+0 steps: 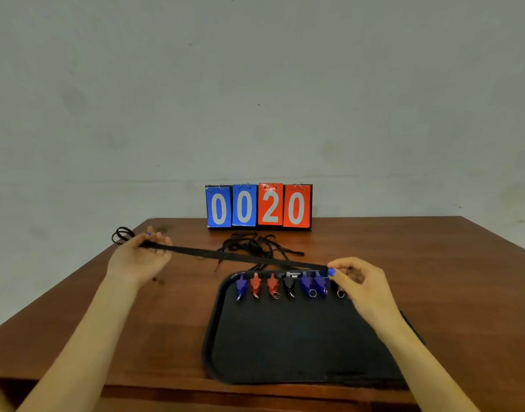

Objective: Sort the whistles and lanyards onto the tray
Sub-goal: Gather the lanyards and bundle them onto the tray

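A black tray (285, 352) lies on the brown table, near its front edge. Several whistles stand in a row along the tray's far side: a blue whistle (241, 285), red whistles (256, 284), a black whistle (288, 282) and two more blue ones (313, 282). A bundle of black lanyards (240, 257) is stretched taut above the table between both hands. My left hand (145, 254) holds its looped end at the left. My right hand (356, 278) pinches the other end over the tray's far right corner, hiding part of the row.
A loose heap of black lanyards (255, 243) lies on the table behind the tray. A flip scoreboard (259, 206) reading 0020 stands at the table's far edge against the wall. The table's front edge (196, 391) is close below.
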The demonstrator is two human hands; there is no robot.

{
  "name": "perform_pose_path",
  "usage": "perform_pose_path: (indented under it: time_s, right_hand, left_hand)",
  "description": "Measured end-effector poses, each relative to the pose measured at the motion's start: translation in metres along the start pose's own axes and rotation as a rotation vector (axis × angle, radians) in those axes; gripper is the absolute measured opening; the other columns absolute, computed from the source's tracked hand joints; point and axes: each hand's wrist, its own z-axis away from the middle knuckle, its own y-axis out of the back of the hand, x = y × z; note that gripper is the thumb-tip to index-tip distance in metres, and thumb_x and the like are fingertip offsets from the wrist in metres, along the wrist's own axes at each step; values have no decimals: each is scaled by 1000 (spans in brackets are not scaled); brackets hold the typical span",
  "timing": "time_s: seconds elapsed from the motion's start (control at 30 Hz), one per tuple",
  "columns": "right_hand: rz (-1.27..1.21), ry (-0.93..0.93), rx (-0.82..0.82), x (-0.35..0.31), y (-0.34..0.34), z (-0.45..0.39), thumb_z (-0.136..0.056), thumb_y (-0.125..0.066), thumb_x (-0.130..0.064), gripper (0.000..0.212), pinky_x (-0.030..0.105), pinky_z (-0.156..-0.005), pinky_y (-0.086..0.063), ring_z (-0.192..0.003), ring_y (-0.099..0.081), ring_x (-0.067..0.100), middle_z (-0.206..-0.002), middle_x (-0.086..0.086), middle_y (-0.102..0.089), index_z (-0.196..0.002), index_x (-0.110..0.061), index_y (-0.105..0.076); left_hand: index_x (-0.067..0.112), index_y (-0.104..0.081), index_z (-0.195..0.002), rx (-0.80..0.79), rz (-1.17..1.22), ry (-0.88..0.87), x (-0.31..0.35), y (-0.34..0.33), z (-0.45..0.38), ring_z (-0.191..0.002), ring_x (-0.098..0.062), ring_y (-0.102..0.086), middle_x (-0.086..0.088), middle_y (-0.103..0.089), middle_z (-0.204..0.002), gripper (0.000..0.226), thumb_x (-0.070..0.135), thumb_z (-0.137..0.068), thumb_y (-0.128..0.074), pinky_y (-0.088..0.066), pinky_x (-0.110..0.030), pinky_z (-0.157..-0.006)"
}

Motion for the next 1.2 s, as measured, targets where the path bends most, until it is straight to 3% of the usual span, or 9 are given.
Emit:
perform_pose_path:
  time_s: [0.13, 0.2, 0.27, 0.43, 0.63, 0.83, 0.93, 1.0, 1.2]
  right_hand:
    - [-45, -10, 12, 9, 17, -1, -85, -64, -6, 20, 10, -54, -45, -66, -59, 4, -80, -2, -68, -81, -26, -66]
    - [-24, -5, 3, 13, 21, -2, -84, -63, -5, 19, 8, -53, -45, -62, -59, -2, -78, -3, -67, -82, -24, -67]
    - [-25, -23, 36, 17, 26, -3, -85, -63, -4, 17, 11, -51, -45, -62, -59, 2, -77, 0, -66, -84, -21, -68]
    - [-81, -95, 146, 29, 46, -8, -86, -61, -4, 13, 14, -47, -44, -64, -53, 13, -75, 4, -64, -89, -15, -68]
    - [-61, -146, 207, 46, 64, -11, -85, -60, 0, 12, 15, -47, -43, -56, -52, 10, -71, 6, -61, -92, -7, -67]
    - [41, -199, 219, 70, 80, -15, -87, -58, -1, 14, 28, -59, -44, -68, -54, 17, -84, 9, -65, -96, -6, -67]
    - [67, -246, 211, 84, 82, -20, -87, -59, -4, 12, 35, -75, -46, -87, -58, 22, -94, 8, -66, -91, -9, -69]
    - [111, -267, 193, 93, 82, -24, -86, -59, -3, 14, 36, -78, -44, -92, -57, 24, -95, 6, -66, -84, -14, -68]
    - [145, -302, 158, 109, 79, -24, -87, -59, -5, 18, 40, -85, -48, -89, -59, 19, -90, 0, -65, -80, -21, -66]
  left_hand:
    - [15, -53, -77, 48, -64, -17, 8, 21, 1, -64, -7, -44, 6, -43, -68, 27, 9, -94, -33, -41, -23, -75]
    - [15, -53, -75, 62, -115, -18, 1, 27, 7, -65, -6, -47, 7, -44, -64, 24, 12, -94, -40, -43, -22, -83]
    - [14, -54, -77, 67, -174, -25, -8, 32, 15, -70, -7, -54, 6, -49, -60, 19, 13, -94, -45, -44, -26, -91]
    - [12, -57, -83, 3, -339, -51, -31, 43, 31, -88, -19, -67, -1, -70, -69, 13, 16, -93, -49, -51, -39, -85]
    - [10, -56, -82, -11, -512, -24, -55, 54, 31, -73, -22, -72, -7, -73, -73, 33, 34, -96, -39, -60, -37, -62]
    - [9, -60, -92, 62, -722, -130, -75, 71, 29, -61, -19, -70, -13, -68, -90, 37, 34, -98, -34, -57, -33, -56]
    - [10, -60, -92, 74, -716, -165, -77, 77, 27, -54, -15, -68, -14, -65, -90, 36, 34, -98, -34, -54, -26, -47]
    - [11, -60, -90, 104, -662, -197, -76, 79, 28, -51, -13, -66, -13, -64, -86, 35, 34, -98, -33, -52, -21, -43]
    - [10, -58, -87, 173, -626, -263, -76, 79, 31, -61, -21, -52, -13, -57, -80, 33, 31, -98, -35, -43, -30, -61]
